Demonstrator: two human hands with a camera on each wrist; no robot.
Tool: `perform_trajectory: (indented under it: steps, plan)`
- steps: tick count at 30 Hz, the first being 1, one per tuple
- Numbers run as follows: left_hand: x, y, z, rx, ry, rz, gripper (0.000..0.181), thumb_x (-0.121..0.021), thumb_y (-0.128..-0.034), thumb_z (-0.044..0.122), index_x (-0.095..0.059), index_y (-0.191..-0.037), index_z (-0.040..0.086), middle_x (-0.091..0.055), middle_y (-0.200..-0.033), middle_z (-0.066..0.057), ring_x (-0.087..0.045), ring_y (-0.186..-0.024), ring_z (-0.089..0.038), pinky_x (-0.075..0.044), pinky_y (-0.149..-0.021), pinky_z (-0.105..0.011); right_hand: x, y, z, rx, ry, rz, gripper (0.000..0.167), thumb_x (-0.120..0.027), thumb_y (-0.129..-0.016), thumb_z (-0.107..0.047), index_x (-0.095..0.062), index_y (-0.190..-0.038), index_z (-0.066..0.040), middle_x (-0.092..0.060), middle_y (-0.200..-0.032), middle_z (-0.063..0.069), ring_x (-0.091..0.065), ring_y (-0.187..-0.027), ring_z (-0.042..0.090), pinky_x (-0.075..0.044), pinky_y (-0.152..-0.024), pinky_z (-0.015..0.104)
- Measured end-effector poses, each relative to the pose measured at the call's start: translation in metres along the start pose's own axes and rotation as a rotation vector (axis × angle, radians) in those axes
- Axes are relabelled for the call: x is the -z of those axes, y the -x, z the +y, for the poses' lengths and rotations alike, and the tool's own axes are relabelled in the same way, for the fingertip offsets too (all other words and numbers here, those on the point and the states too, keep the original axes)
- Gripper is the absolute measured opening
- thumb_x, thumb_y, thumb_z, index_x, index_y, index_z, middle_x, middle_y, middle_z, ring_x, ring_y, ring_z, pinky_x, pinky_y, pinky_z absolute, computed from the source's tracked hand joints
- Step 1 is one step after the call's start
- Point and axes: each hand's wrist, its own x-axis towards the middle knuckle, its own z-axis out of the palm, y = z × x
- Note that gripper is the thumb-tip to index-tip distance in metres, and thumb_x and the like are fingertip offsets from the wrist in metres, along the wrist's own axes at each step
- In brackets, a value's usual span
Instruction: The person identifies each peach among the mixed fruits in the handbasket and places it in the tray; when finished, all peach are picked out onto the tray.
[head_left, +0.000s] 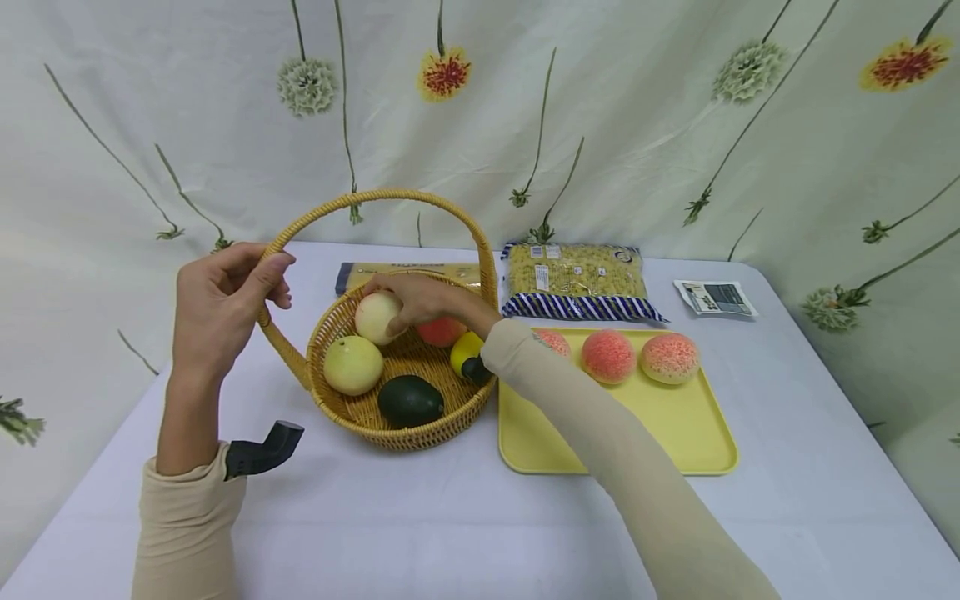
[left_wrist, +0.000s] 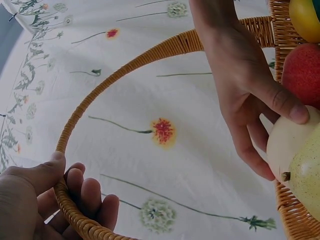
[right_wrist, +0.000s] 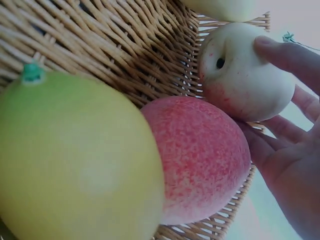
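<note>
At the far left a beige sleeve (head_left: 187,525) carries a small black device (head_left: 264,448) at the cuff, and above it the left hand (head_left: 228,300) grips the left side of a basket's handle (head_left: 390,195), thumb and fingers curled round the woven cane. The basket (head_left: 390,437) sits on a white table (head_left: 375,533), its handle arching up and over toward the back. Inside, on the left, lies a pale yellow-green pear (head_left: 353,365) with a short stem (the left wrist view shows its speckled skin), and just behind it is a white peach (head_left: 377,317) with a faint blush. A dark green avocado (head_left: 411,401) lies near the front of the basket. The right hand (head_left: 420,298) reaches in from the right and holds the white peach, which is at the back of the basket, its thumb on one side and its fingers on the other, clamped on the fruit. Next come a red peach (head_left: 441,332) and a lemon (head_left: 465,352), side by side. Behind the basket lies a long flat package (head_left: 435,271), then a bag of pasta (head_left: 581,282). Right of the basket, a yellow tray (head_left: 660,425) holds three pink peaches (head_left: 609,356) in a row along its back, the leftmost partly hidden by the right sleeve (head_left: 600,433), and beyond the pasta lies a small white packet (head_left: 716,297)
</note>
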Motion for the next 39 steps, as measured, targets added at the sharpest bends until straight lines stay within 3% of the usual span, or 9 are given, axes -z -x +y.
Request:
perform_trajectory:
  steps: [7, 22, 29, 39]
  plan:
    - [0.000, 0.000, 0.001, 0.007, -0.007, 0.000, 0.015, -0.067, -0.0900, 0.012, -0.068, -0.099, 0.000, -0.061, -0.065, 0.000, -0.058, -0.053, -0.009, -0.044, -0.047, -0.017, 0.004, 0.005, -0.002, 0.038, -0.005, 0.041, 0.056, -0.072, -0.085, -0.015, -0.045, -0.134, -0.014, -0.052, -0.129, 0.006, -0.053, -0.106, 0.018, -0.046, -0.086, 0.027]
    - [0.001, 0.000, 0.000, 0.008, -0.019, -0.002, 0.015, -0.067, -0.0901, 0.013, -0.068, -0.099, 0.001, -0.061, -0.066, 0.000, -0.058, -0.054, -0.009, -0.045, -0.048, -0.017, 0.017, 0.021, -0.013, 0.068, 0.036, 0.015, 0.059, -0.072, -0.085, -0.019, -0.043, -0.137, -0.016, -0.049, -0.134, 0.006, -0.053, -0.108, 0.017, -0.045, -0.087, 0.027]
    - [0.000, 0.000, -0.001, -0.001, -0.017, -0.009, 0.014, -0.066, -0.0903, 0.012, -0.068, -0.099, 0.001, -0.061, -0.066, -0.001, -0.058, -0.054, -0.010, -0.044, -0.048, -0.017, 0.022, 0.038, -0.015, 0.107, 0.062, 0.016, 0.062, -0.074, -0.084, -0.019, -0.043, -0.138, -0.013, -0.049, -0.137, 0.006, -0.053, -0.115, 0.018, -0.045, -0.091, 0.027]
    - [0.000, 0.000, -0.001, 0.002, -0.014, 0.002, 0.015, -0.067, -0.0900, 0.013, -0.068, -0.099, 0.001, -0.061, -0.065, 0.000, -0.058, -0.054, -0.009, -0.044, -0.047, -0.017, 0.029, 0.069, -0.011, 0.161, 0.038, 0.064, 0.063, -0.075, -0.084, -0.019, -0.045, -0.138, -0.014, -0.049, -0.136, 0.005, -0.053, -0.113, 0.018, -0.047, -0.090, 0.030]
